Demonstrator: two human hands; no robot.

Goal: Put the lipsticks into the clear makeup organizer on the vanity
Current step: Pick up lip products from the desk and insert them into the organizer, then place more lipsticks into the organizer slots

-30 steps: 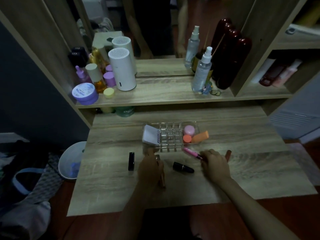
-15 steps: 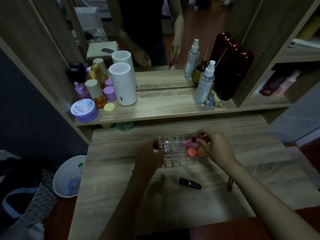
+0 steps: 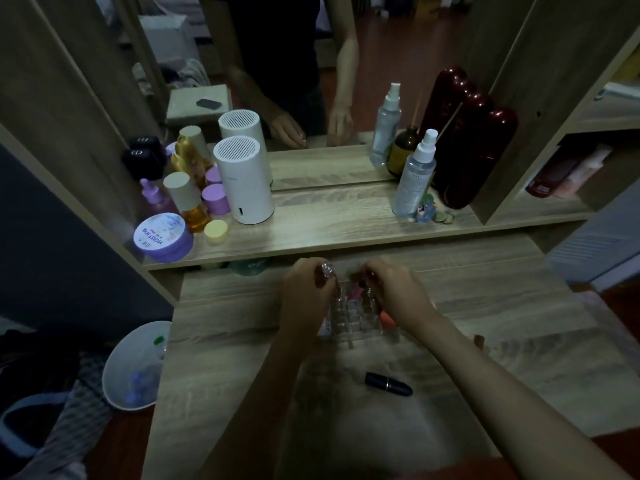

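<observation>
The clear makeup organizer (image 3: 356,320) stands on the vanity top (image 3: 519,306), just below the shelf. My left hand (image 3: 304,299) is at its left side, gripping a slim lipstick with a shiny cap (image 3: 327,270) upright over a slot. From the right, my right hand (image 3: 398,292) pinches the top of a pink lipstick (image 3: 355,291) that stands upright in the organizer. A black lipstick (image 3: 388,383) lies loose on the vanity nearer to me. A reddish-brown lipstick (image 3: 479,340) lies at the right, beside my forearm.
The shelf above holds a white cylinder (image 3: 244,181), a purple jar (image 3: 162,237), small bottles, a spray bottle (image 3: 415,174) and dark red bottles (image 3: 464,147) before a mirror. An orange sponge (image 3: 386,318) sits in the organizer. A white bin (image 3: 135,365) stands on the floor at left.
Both hands picked lipsticks up from the vanity and carried them to the organizer. They have since turned the lipsticks upright at the slots. The camera has tilted closer.
</observation>
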